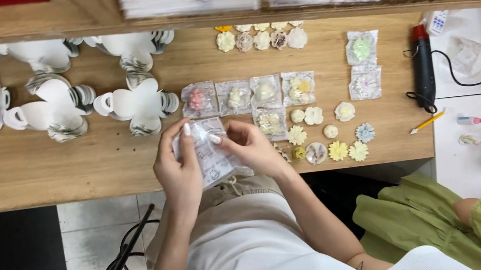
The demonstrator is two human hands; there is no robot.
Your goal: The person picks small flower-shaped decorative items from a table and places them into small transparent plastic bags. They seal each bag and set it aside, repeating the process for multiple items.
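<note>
A: Where's the clear packet point(209, 150)?
B: Pinched between both hands at the table's point(29, 172) near edge, long axis running away from the body. Left hand point(177, 169) grips its left side, right hand point(254, 147) its right; fingers closed on it.
A: Beyond that?
B: A row of small clear bagged flowers point(250, 95), loose pale flowers point(326, 133) to the right, white paper cutouts point(136, 104) farther left.
</note>
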